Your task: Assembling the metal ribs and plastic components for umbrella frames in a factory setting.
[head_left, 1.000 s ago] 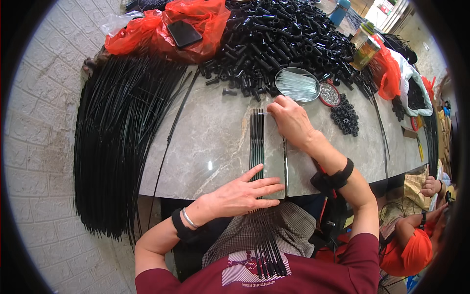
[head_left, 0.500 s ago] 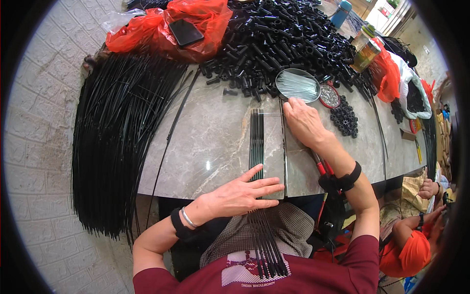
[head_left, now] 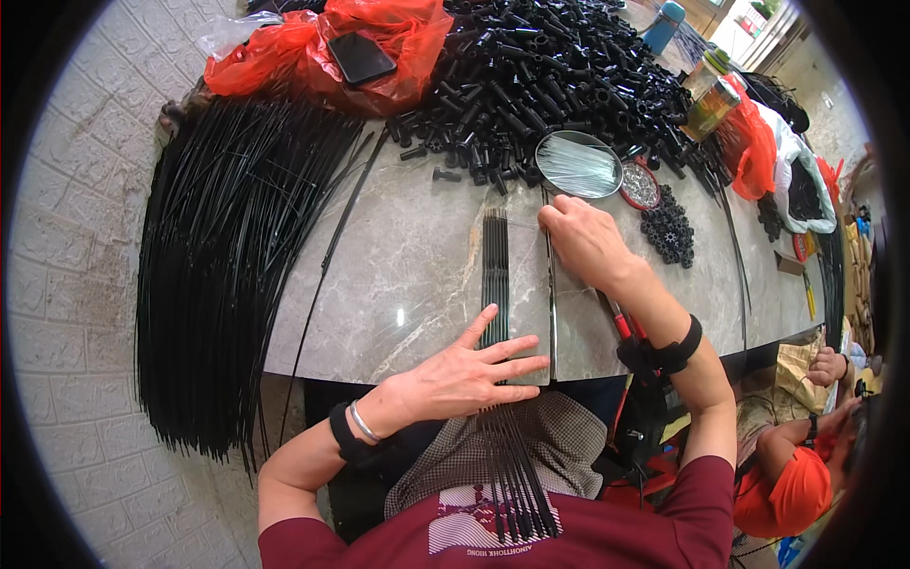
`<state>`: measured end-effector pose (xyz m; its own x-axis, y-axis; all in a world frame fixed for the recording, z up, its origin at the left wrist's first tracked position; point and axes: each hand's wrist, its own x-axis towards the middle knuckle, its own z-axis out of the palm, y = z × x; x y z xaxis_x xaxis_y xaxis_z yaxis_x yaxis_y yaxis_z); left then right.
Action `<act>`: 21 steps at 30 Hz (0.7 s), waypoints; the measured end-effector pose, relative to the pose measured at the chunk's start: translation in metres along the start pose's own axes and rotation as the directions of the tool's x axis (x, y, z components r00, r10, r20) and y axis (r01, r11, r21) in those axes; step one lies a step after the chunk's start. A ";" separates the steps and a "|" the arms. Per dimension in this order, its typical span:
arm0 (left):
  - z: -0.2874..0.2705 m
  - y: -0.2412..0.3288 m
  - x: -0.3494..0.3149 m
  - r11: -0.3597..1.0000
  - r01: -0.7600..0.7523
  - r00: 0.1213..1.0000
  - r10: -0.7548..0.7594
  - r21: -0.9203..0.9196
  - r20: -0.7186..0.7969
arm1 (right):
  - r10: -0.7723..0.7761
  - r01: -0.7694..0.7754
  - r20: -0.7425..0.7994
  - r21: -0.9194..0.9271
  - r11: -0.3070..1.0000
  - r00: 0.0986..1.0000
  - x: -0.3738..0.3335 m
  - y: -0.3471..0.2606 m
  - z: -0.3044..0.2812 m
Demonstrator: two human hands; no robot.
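Observation:
A flat row of thin black rods (head_left: pixel 495 266) lies side by side on the stone-patterned table, hanging over its front edge toward my lap. My left hand (head_left: pixel 460 375) rests flat across them near that edge, fingers spread. To the right of the rods' far tips is my right hand (head_left: pixel 590 242), its fingers pinched together. Whatever sits between those fingertips is too small or hidden to see. Just beyond it stands a round dish holding clear thin sticks (head_left: pixel 576 166). Beside that, small clear pieces (head_left: pixel 639 185) fill a red-rimmed dish.
Black tubular parts (head_left: pixel 540 81) are heaped at the back. A thick bundle of black rods (head_left: pixel 218 284) hangs off the left side. Round black pieces (head_left: pixel 668 228) and red-handled pliers (head_left: pixel 622 325) lie to the right. A phone (head_left: pixel 362 60) rests on red bags; another person (head_left: pixel 796 484) sits at right.
My right hand has drawn slightly left and down with its fingers more curled. The thin clear strand between it and the rod tips no longer shows. My left thumb has lifted a little toward the far side.

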<state>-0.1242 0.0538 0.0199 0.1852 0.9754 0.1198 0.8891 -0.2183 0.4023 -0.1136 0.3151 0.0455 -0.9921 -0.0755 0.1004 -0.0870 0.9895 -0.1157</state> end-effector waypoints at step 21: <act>0.000 0.000 0.001 1.000 -0.002 1.000 0.002 -0.025 -0.001 | 0.069 -0.062 -0.254 0.037 0.997 0.965 0.005 0.002 0.007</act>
<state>-0.1243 0.0548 0.0201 0.1865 0.9748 0.1221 0.8778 -0.2211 0.4249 -0.1191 0.3158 0.0386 -0.9402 0.0269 0.3397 -0.0290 0.9869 -0.1585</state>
